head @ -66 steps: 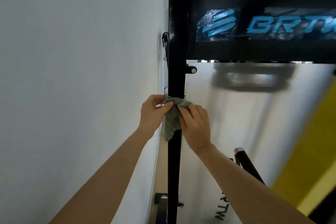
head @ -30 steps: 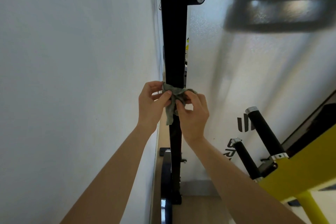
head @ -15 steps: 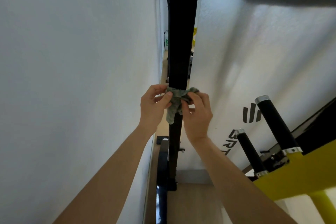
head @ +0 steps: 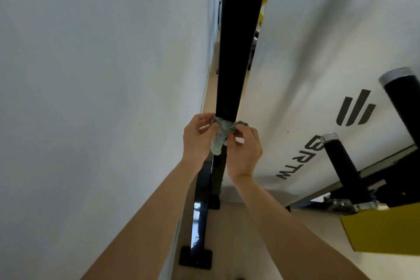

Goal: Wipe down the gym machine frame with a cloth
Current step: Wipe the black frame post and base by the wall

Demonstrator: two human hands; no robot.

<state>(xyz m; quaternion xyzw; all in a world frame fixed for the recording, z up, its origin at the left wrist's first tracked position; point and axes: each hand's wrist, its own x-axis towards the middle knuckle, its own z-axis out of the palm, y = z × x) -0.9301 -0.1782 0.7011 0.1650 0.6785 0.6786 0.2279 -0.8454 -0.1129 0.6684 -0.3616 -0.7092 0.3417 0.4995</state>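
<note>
White wall on one side; beside it the left hand and right hand pinch the green cloth round the black frame post, lower than before, nearer its foot.

The setting was a gym: a black steel upright of an exercise machine stood close to a white wall, beside a white shroud panel carrying "BRTW" lettering, two black padded grips with metal end caps, a yellow frame section and pale wood flooring.
</note>
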